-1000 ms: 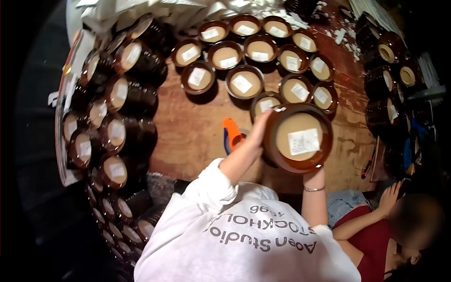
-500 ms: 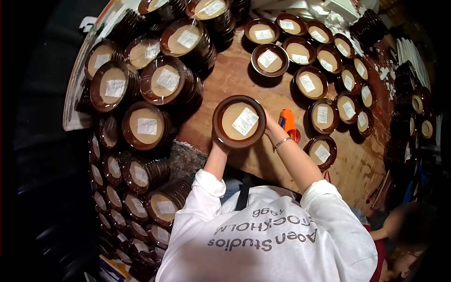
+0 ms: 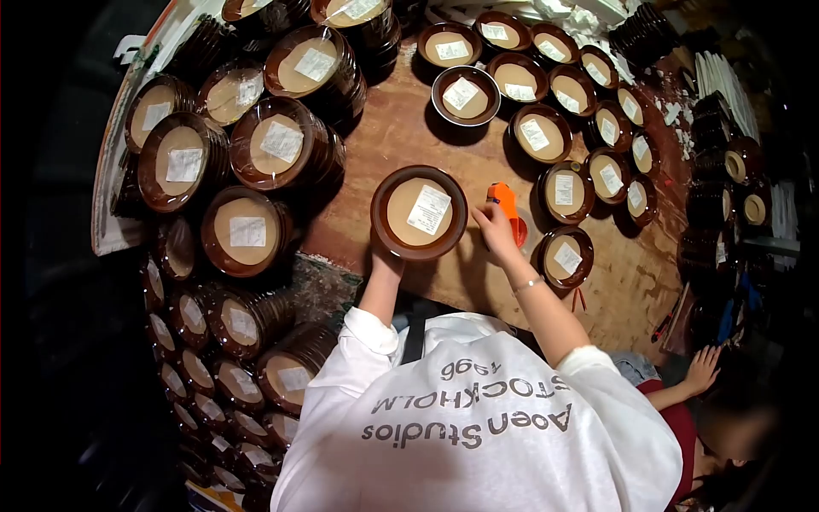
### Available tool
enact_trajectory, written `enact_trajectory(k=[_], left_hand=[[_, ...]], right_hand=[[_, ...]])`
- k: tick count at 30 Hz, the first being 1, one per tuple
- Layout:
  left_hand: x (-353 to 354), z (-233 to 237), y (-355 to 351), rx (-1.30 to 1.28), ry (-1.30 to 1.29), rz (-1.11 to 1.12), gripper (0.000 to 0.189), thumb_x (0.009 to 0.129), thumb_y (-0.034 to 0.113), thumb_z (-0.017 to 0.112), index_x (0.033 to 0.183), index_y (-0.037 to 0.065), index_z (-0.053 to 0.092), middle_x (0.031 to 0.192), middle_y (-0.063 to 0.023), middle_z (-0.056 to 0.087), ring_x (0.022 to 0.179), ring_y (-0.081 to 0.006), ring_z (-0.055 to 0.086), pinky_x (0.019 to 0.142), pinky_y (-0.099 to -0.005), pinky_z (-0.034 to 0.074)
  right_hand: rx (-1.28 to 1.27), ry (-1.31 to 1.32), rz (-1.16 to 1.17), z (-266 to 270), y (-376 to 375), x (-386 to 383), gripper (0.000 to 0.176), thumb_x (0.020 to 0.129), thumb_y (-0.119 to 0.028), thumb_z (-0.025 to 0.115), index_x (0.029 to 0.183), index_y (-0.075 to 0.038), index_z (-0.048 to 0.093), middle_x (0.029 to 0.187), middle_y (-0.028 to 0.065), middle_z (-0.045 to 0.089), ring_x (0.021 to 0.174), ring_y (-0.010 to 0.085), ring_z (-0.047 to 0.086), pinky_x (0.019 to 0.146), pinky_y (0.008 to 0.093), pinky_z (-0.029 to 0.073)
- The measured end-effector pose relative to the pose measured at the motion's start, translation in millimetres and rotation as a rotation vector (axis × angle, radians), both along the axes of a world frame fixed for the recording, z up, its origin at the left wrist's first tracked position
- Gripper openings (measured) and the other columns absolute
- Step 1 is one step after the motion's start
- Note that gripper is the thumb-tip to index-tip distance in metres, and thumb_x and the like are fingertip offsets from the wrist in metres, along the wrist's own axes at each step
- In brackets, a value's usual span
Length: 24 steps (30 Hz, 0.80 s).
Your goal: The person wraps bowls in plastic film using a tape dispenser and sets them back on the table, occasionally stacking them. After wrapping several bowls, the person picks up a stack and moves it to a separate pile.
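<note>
My left hand (image 3: 388,264) grips the lower left edge of a round brown dish (image 3: 408,218) and holds it above the wooden table. The dish has a shiny dark rim, a beige middle and a white printed label; whether others are stacked beneath it cannot be seen. My right hand (image 3: 496,232) is off the dish, a little to its right, with its fingers partly bent and nothing visible in them. Just beyond those fingers lies an orange hand tool (image 3: 505,203) with a red rounded part, partly covered by the hand.
Stacks of similar dishes (image 3: 281,143), some shining as if film-wrapped, crowd the left. More labelled dishes (image 3: 564,189) stand in rows on the wooden table (image 3: 384,128) at the right. White foam scraps (image 3: 589,26) lie at the back. Another person's hand (image 3: 705,370) shows at lower right.
My right hand has let go of the dish and moved right, close to the orange tool. My left hand still holds the dish. Another person's hand has come into sight at lower right.
</note>
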<state>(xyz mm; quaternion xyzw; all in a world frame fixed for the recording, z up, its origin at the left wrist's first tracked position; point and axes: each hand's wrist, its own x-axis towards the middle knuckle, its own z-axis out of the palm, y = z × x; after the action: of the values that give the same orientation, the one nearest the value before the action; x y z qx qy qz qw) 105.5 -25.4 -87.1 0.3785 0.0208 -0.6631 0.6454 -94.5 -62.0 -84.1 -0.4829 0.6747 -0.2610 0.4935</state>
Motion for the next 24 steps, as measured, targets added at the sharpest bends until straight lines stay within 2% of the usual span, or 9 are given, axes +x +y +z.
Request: enact_trajectory(k=[2, 4, 8, 13, 17, 19, 21, 23, 24], left_hand=[[4.4, 3.4, 3.9, 0.048, -0.013, -0.006, 0.038, 0.090, 0.027, 0.030, 0.117, 0.004, 0.041, 0.116, -0.0103, 0.047, 0.104, -0.0210, 0.048, 0.086, -0.0324, 0.042], [7.6, 6.5, 5.3, 0.076, -0.050, 0.005, 0.042, 0.089, 0.034, 0.031, 0.117, 0.005, 0.042, 0.116, -0.0093, 0.048, 0.106, -0.0203, 0.046, 0.089, -0.0328, 0.039], [15.0, 5.5, 20.8, 0.309, -0.225, 0.076, 0.059, 0.086, 0.048, 0.033, 0.125, 0.003, 0.032, 0.129, -0.0117, 0.033, 0.119, -0.0219, 0.031, 0.097, -0.0342, 0.026], [11.1, 70.0, 29.5, 0.157, -0.612, 0.154, 0.057, 0.086, 0.044, 0.035, 0.127, 0.004, 0.027, 0.132, -0.0129, 0.027, 0.123, -0.0221, 0.023, 0.101, -0.0338, 0.018], [17.7, 113.8, 35.0, -0.018, -0.764, 0.214, 0.047, 0.088, 0.031, 0.038, 0.124, 0.004, 0.028, 0.130, -0.0141, 0.027, 0.122, -0.0245, 0.024, 0.100, -0.0366, 0.019], [17.1, 140.5, 39.5, -0.225, -1.115, 0.173, 0.045, 0.088, 0.025, 0.040, 0.124, 0.002, 0.027, 0.129, -0.0150, 0.028, 0.122, -0.0258, 0.025, 0.100, -0.0370, 0.019], [11.7, 152.4, 44.5, -0.332, -1.104, 0.160, 0.045, 0.086, 0.021, 0.041, 0.124, 0.000, 0.026, 0.128, -0.0158, 0.029, 0.120, -0.0275, 0.027, 0.100, -0.0371, 0.020], [-4.1, 160.4, 51.8, -0.489, -1.047, -0.112, 0.046, 0.085, 0.020, 0.042, 0.123, -0.002, 0.028, 0.126, -0.0169, 0.032, 0.119, -0.0281, 0.030, 0.099, -0.0383, 0.021], [-15.1, 164.5, 55.2, -0.575, -1.223, -0.196, 0.045, 0.085, 0.021, 0.041, 0.122, -0.002, 0.031, 0.126, -0.0157, 0.033, 0.118, -0.0273, 0.032, 0.098, -0.0375, 0.022]], right_hand=[[-0.039, 0.124, 0.014, -6.0, 20.5, -27.4, 0.030, 0.078, -0.025, 0.057, 0.088, 0.003, 0.050, 0.085, 0.0118, 0.055, 0.074, 0.0181, 0.053, 0.064, 0.0276, 0.042], [0.041, 0.416, 0.064, -9.7, 26.9, -39.2, 0.042, 0.068, -0.029, 0.067, 0.083, 0.006, 0.049, 0.083, 0.0202, 0.053, 0.082, 0.0315, 0.050, 0.074, 0.0373, 0.040], [-0.042, 0.681, 0.148, -11.2, 31.7, -20.1, 0.049, 0.066, -0.032, 0.068, 0.086, 0.008, 0.047, 0.086, 0.0228, 0.052, 0.085, 0.0354, 0.049, 0.076, 0.0388, 0.040], [-0.011, 0.790, 0.058, -37.9, 24.3, -12.5, 0.049, 0.068, -0.029, 0.067, 0.092, 0.006, 0.043, 0.093, 0.0226, 0.051, 0.091, 0.0356, 0.049, 0.080, 0.0388, 0.040], [-0.034, 0.514, -0.051, -43.9, 22.5, -31.6, 0.044, 0.069, -0.027, 0.065, 0.093, 0.004, 0.046, 0.087, 0.0214, 0.054, 0.087, 0.0346, 0.052, 0.078, 0.0404, 0.040], [-0.041, 0.424, 0.056, -33.1, 16.0, -56.6, 0.043, 0.072, -0.025, 0.062, 0.099, 0.005, 0.045, 0.090, 0.0190, 0.056, 0.087, 0.0307, 0.054, 0.078, 0.0372, 0.042], [0.001, -0.479, -0.150, 22.5, 23.9, -64.0, 0.041, 0.077, -0.022, 0.058, 0.106, 0.003, 0.045, 0.097, 0.0163, 0.057, 0.090, 0.0253, 0.055, 0.080, 0.0338, 0.042], [0.064, -0.895, -0.106, 97.9, 35.9, -56.9, 0.037, 0.080, -0.018, 0.053, 0.110, 0.002, 0.045, 0.103, 0.0146, 0.055, 0.093, 0.0219, 0.055, 0.084, 0.0323, 0.041], [0.033, -0.979, -0.110, 121.8, 41.6, -50.6, 0.041, 0.077, -0.019, 0.057, 0.110, 0.003, 0.046, 0.104, 0.0148, 0.055, 0.094, 0.0224, 0.054, 0.087, 0.0337, 0.040]])
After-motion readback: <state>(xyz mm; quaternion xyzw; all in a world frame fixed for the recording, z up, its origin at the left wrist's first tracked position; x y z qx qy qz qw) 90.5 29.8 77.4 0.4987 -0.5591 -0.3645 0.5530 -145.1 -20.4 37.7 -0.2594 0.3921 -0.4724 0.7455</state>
